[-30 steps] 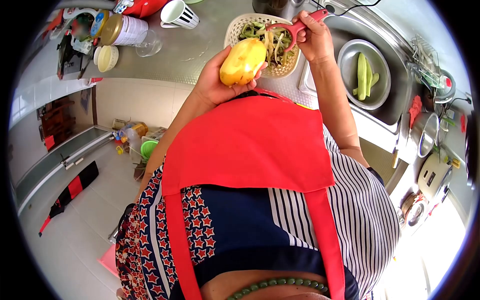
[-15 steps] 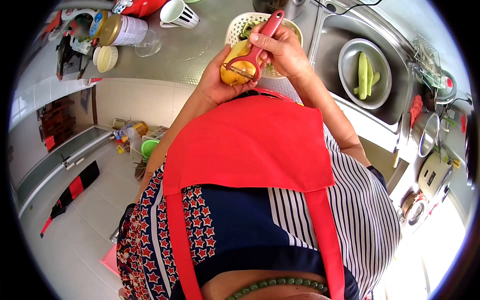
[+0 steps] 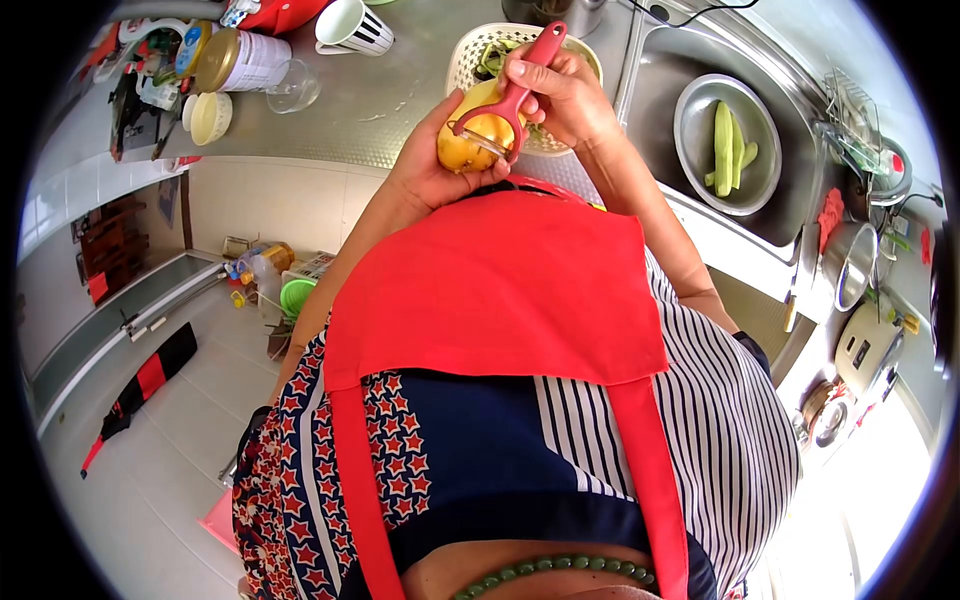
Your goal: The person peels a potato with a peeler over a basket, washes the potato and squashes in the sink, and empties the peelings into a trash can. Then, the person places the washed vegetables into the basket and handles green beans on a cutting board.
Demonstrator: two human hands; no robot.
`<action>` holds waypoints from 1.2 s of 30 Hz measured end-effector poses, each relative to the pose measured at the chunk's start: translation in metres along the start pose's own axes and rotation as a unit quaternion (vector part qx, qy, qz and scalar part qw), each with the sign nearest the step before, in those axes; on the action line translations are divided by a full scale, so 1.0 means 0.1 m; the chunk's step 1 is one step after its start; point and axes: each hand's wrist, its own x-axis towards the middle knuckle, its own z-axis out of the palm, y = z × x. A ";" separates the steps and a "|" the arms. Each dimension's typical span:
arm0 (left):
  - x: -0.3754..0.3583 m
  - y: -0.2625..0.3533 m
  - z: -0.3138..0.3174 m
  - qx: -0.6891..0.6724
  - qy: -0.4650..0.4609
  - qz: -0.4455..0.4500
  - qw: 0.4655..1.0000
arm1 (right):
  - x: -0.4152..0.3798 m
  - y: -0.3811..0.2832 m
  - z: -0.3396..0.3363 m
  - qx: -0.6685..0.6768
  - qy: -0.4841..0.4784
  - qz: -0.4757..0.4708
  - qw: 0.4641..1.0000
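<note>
A yellow potato [image 3: 460, 150] rests in my left hand [image 3: 425, 160], whose fingers curl round it from the left and below. My right hand [image 3: 568, 95] is closed on the red handle of a peeler [image 3: 538, 62]. The peeler's blade lies across the potato's front face. Just behind both hands is a cream woven basket [image 3: 465, 62] with green peelings [image 3: 492, 58] in it; the hands and the potato hide part of the basket.
On the right, a metal bowl [image 3: 688, 130] with pale green peeled vegetables [image 3: 724, 150] sits in the steel sink [image 3: 655, 80]. A striped mug [image 3: 355, 28], a clear glass [image 3: 294, 86], a tin [image 3: 240, 60] and a small cream cup [image 3: 211, 118] stand on the counter at the left.
The camera view has shifted slightly. My right hand and the peeler have moved very little against the potato, and both hands keep their holds.
</note>
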 end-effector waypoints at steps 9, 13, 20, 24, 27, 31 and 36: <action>-0.11 -0.01 0.15 0.030 -0.089 -0.030 0.995 | 0.21 -0.05 -0.59 -0.115 0.157 -0.070 0.978; -0.12 -0.02 0.06 0.015 -0.063 -0.001 0.998 | 0.27 -0.02 -0.72 -0.068 0.198 -0.104 0.972; -0.05 -0.02 0.15 -0.007 -0.003 0.029 1.000 | 0.19 -0.08 -0.62 0.016 0.194 -0.096 0.976; -0.03 -0.01 0.06 -0.042 -0.026 0.018 0.999 | 0.04 -0.15 -0.31 0.067 0.122 -0.066 0.988; -0.03 -0.01 0.09 -0.045 -0.002 0.030 0.999 | -0.08 -0.16 -0.04 0.057 0.063 -0.028 0.996; -0.03 -0.02 0.10 -0.026 0.028 0.046 0.998 | -0.12 -0.05 0.14 -0.044 0.009 -0.019 0.999; -0.05 -0.03 0.05 -0.009 0.029 0.045 0.999 | -0.08 -0.02 0.14 -0.053 -0.008 -0.008 0.999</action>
